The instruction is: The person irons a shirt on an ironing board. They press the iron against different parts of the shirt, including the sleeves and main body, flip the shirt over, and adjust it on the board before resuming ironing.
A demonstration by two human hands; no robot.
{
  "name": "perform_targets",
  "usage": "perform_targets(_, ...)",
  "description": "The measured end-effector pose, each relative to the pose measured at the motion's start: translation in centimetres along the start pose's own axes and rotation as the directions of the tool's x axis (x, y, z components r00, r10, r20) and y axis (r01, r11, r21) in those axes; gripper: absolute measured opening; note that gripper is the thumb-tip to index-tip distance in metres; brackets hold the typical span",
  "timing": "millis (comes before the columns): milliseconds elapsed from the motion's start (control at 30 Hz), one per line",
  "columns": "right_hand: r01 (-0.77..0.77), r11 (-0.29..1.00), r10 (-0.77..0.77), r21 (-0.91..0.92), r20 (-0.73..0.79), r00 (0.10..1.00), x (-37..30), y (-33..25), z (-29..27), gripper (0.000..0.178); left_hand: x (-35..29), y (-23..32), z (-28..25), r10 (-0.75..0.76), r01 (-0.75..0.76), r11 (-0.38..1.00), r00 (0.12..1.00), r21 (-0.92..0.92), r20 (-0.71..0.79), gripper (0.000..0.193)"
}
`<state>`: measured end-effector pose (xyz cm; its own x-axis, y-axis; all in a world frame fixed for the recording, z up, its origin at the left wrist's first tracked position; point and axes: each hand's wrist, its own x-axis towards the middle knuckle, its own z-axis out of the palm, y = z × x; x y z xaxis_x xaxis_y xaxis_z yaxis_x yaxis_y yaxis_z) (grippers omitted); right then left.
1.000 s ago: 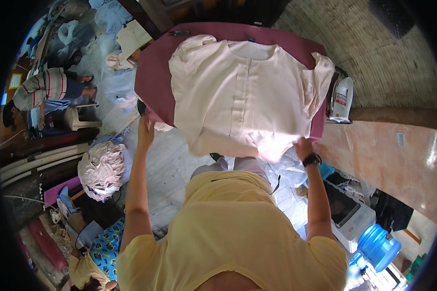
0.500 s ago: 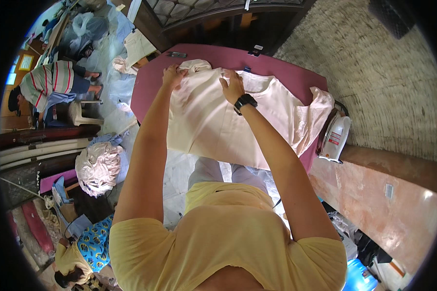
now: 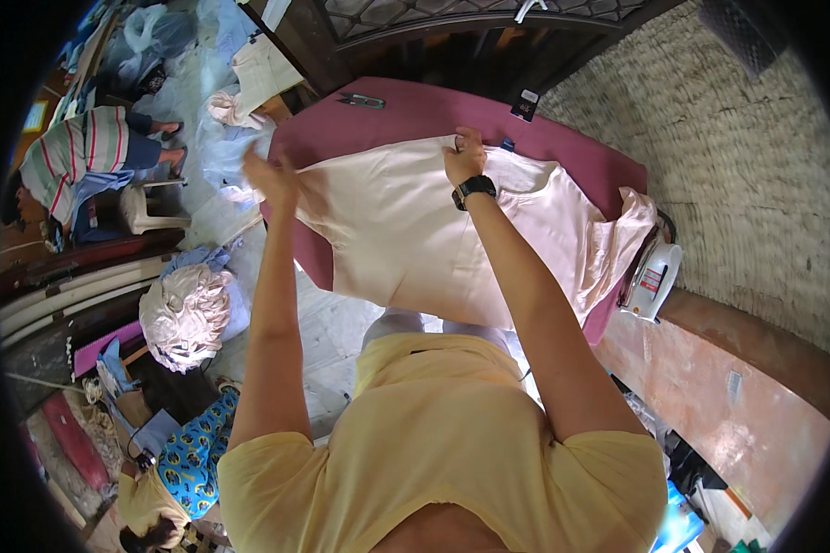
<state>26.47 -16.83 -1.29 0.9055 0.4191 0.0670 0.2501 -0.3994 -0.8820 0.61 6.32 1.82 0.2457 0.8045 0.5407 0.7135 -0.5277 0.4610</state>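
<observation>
A pale pink shirt point(image 3: 397, 230) lies spread over a maroon padded table point(image 3: 406, 101), its neckline toward the far side and a dark label at the neck. My right hand point(image 3: 466, 158), with a black watch at the wrist, is at the shirt's shoulder beside the neckline, its fingers bent and closed on the cloth edge. Over the table's left end is my left hand point(image 3: 272, 177), beside the outstretched sleeve. Motion smears its fingers, so whether they hold cloth is unclear. The shirt's other sleeve point(image 3: 622, 226) lies bunched at the right.
A white iron point(image 3: 652, 279) stands at the table's right end. Thread snips point(image 3: 361, 100) and a small black card-like item point(image 3: 525, 105) lie along the far edge. A heap of pale cloth point(image 3: 186, 309) sits at the left. Two people point(image 3: 88, 152) work on the left side.
My left hand has moved left, off the bunched sleeve, and the sleeve is now stretched out flat. My right hand stays near the neckline, its fingers now more bent. The view has shifted slightly.
</observation>
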Motion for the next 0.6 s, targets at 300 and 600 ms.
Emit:
perform_targets(300,0.169,0.984,-0.163,0.058,-0.094,0.982,0.6,-0.8,1.3,0.046,-1.6,5.0,1.9,0.272,-0.254,0.962,0.847,-0.103,0.457,0.018)
perform_targets(600,0.338,0.915,-0.367,-0.222,-0.105,0.924,0.8,-1.6,-3.1,0.029,-3.2,10.2,1.0,0.658,-0.593,0.748,0.602,-0.299,0.452,0.043)
